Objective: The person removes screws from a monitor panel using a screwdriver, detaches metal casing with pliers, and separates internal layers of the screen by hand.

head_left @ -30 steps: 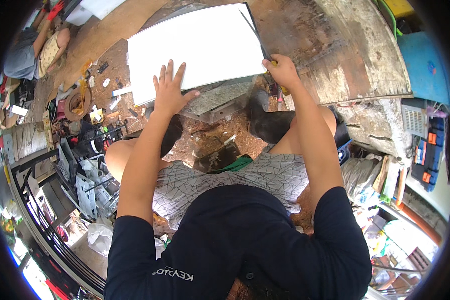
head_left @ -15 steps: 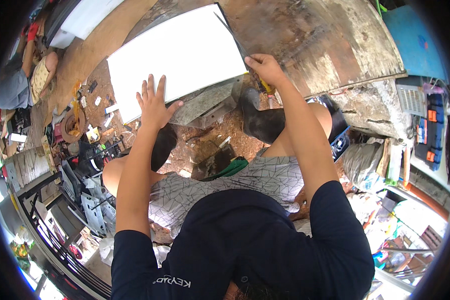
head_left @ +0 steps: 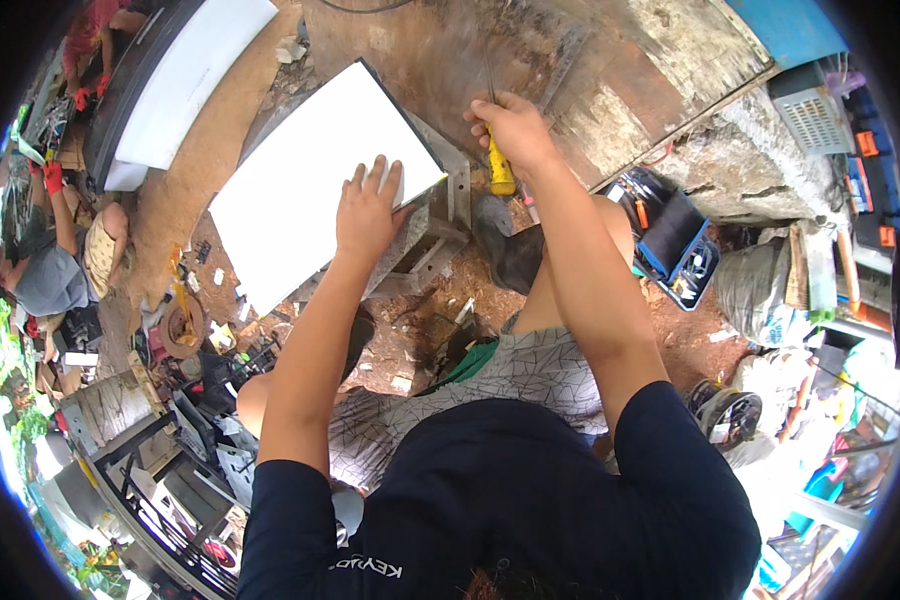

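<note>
A flat white panel with a dark edge along its right side rests on a grey metal stand in front of me. My left hand lies on the panel near its right corner, palm down with the fingers stretched out. To the right of the panel and apart from it, my right hand is closed round a screwdriver. Its yellow handle shows below the fist, and its thin dark shaft points away from me.
A weathered wooden board spans the far right. An open tool case lies by my right knee. Another white panel stands at the far left, near people in red gloves. Scrap parts clutter the left ground.
My right hand has moved away from the panel's right edge with the screwdriver. My left hand has slid right across the panel, which now sits turned at a steeper slant in view.
</note>
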Motion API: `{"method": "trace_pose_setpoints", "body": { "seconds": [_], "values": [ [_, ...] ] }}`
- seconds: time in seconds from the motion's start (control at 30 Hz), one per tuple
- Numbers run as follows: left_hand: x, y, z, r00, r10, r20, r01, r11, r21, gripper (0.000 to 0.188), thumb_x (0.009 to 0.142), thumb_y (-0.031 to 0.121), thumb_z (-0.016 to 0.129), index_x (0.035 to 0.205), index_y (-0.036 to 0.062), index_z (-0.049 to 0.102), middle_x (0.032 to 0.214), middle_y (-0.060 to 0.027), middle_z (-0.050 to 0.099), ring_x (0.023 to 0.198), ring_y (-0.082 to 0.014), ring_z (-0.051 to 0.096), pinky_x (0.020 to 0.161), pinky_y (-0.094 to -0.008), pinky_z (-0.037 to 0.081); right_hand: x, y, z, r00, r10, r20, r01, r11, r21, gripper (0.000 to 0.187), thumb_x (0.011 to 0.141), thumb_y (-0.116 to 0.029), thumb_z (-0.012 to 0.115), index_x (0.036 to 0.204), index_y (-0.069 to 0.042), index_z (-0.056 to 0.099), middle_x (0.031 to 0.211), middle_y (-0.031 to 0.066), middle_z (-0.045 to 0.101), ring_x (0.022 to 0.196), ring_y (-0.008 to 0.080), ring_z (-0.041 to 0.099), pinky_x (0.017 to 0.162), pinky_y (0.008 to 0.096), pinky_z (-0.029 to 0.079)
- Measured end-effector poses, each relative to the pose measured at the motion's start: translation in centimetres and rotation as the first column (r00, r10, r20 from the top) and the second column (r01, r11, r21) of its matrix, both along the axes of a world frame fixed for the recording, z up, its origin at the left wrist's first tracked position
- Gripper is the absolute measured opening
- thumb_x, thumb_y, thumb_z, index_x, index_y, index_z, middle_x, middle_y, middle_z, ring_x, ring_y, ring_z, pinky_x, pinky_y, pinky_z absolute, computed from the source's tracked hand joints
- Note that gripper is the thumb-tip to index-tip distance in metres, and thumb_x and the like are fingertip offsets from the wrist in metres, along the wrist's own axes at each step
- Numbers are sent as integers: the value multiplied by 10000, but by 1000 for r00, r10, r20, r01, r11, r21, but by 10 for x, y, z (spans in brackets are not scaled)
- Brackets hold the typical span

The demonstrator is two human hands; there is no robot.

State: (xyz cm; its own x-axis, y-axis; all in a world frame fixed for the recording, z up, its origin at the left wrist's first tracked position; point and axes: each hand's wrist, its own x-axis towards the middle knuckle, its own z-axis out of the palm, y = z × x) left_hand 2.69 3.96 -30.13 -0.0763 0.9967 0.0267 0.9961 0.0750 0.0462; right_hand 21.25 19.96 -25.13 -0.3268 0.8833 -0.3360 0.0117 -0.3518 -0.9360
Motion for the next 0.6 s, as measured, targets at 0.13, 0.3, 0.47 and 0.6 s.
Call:
{"method": "trace_pose_setpoints", "body": {
  "seconds": [0.13, 0.3, 0.47, 0.6],
  "values": [
    [-10, -9, 19, 985, -146, -92, 157, 979, 132, 581, 818, 128, 701, 1369, 81, 523, 1375, -148, 575, 1181, -327, 615, 967, -415, 528, -1, 6, 7, 1000, 7, -20, -6, 998, 65, 286, 921, -150, 629, 1149, 22, 603, 832, 61, 659, 688, 127, 612, 621, 271, 504],
    [-63, -26, 118, 999, -23, -49, 45, 856, 515, 326, 837, 70, 672, 1163, 85, 666, 1020, -145, 722, 853, -277, 720, 711, -379, 576, -4, 15, -1, 999, -8, -42, 13, 993, 120, 375, 891, -123, 643, 1223, 33, 567, 846, 64, 660, 681, 136, 606, 624, 276, 500],
    [-150, -38, 240, 979, 181, 99, -198, 699, 687, 161, 911, 107, 658, 1033, 2, 665, 812, -191, 685, 733, -300, 698, 652, -366, 518, 3, -3, 39, 916, 9, -401, 5, 999, 35, 512, 898, -57, 612, 1373, 13, 432, 1078, 131, 630, 810, 144, 595, 653, 257, 491],
    [-176, -65, 307, 935, 76, 348, -333, 534, 777, 183, 969, 136, 627, 1065, -19, 635, 865, -93, 684, 791, -156, 626, 739, -279, 480, 32, -32, 99, 833, -36, -551, 138, 980, 143, 588, 968, -141, 583, 1490, -62, 323, 1088, 126, 633, 766, 133, 588, 625, 254, 501]
  ]
}}
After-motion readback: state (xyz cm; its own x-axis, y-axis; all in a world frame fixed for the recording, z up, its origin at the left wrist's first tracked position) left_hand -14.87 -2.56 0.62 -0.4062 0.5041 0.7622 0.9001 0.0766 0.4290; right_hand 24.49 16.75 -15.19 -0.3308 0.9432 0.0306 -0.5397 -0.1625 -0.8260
